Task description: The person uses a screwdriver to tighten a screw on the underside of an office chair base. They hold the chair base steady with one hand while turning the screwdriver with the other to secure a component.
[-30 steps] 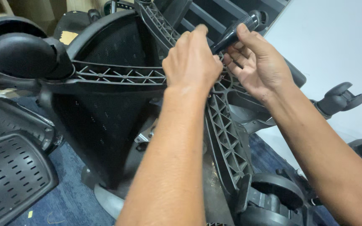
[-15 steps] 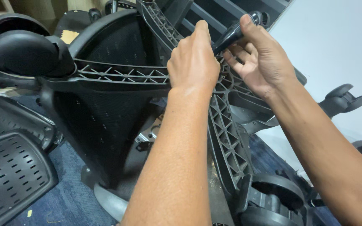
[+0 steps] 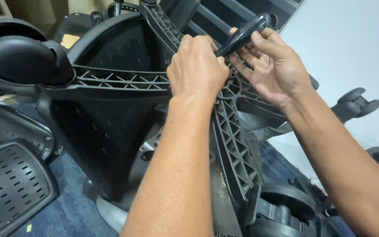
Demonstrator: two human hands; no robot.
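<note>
Two hands are here, a left hand (image 3: 198, 66) and a right hand (image 3: 273, 66). They share one black handle (image 3: 242, 34).

There is one chair base (image 3: 235, 145), turned upside down. I can see three of its ribbed legs: one going left (image 3: 119, 81), one going far (image 3: 165, 26), and one coming near (image 3: 237, 151).

I can count three wheels: one big one far left (image 3: 18, 59), one near at the bottom (image 3: 281, 206), and one on the right (image 3: 358, 103).

There are two black plates with holes at the near left, one (image 3: 9, 188) in front of the other (image 3: 14, 127).

There is one blue floor (image 3: 66, 210) and one white wall (image 3: 352, 44).
</note>
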